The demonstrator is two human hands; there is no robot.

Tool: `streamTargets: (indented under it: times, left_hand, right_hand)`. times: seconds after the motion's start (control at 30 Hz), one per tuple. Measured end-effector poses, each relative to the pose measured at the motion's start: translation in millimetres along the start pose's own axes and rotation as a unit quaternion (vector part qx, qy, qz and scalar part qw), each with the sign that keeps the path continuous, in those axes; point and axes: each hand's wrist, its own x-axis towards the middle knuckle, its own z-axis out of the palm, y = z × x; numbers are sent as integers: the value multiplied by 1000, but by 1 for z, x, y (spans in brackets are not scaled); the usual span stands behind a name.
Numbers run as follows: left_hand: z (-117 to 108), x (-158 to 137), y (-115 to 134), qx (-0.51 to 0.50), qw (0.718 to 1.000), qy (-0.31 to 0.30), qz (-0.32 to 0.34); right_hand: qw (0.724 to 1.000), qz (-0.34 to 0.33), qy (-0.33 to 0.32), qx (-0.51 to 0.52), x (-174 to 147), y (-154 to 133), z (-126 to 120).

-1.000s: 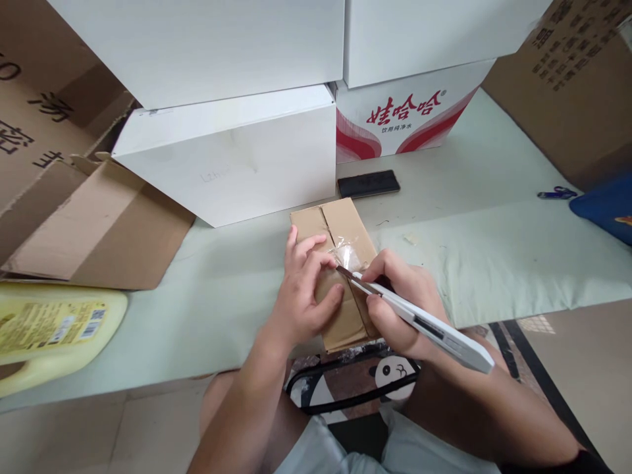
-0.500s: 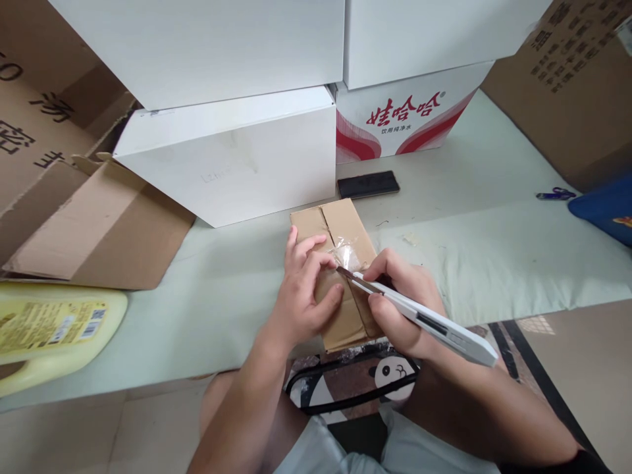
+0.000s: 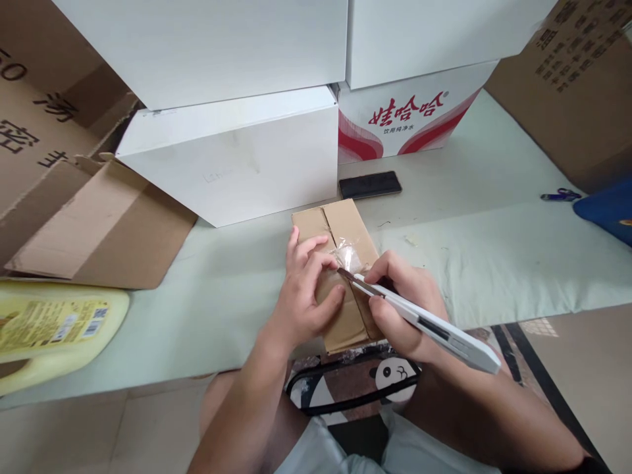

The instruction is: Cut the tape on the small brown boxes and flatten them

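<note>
Surface: a pale green cloth covers it, wrinkled toward the right, with light floor tiles below its near edge
Back of the surface: a white box stands at the left, with a white and red printed box to its right; two more large white boxes rest above them
Sides: big brown cartons rise at both ends, and the left one has a flap folded out toward the surface
Small cardboard box: it lies near the middle of the near edge, turned slightly, its seam facing up, with clear tape crumpled and shiny across that seam
Left hand: it rests on top of the small cardboard box, fingers spread, forefinger tip just beside the knife's point; its grip is loose, pressing rather than clasping
Right hand: its grip is wrapped around the knife, thumb and forefinger on either side near the blade
Knife: white handle slanting back toward the person, dark blade pointing at the seam by the tape; whether the tip touches the tape is unclear
Phone: dark, lying flat just beyond the small cardboard box
Jug: pale yellow, labelled, at the far left
</note>
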Motion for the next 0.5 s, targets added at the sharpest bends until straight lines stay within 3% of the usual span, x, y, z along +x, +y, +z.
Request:
streamTargets:
  times: [0.5]
  left_hand:
    - [1, 1, 0, 3, 1000, 1, -8]
  right_hand:
    - [1000, -17, 3, 0, 1, 0, 0]
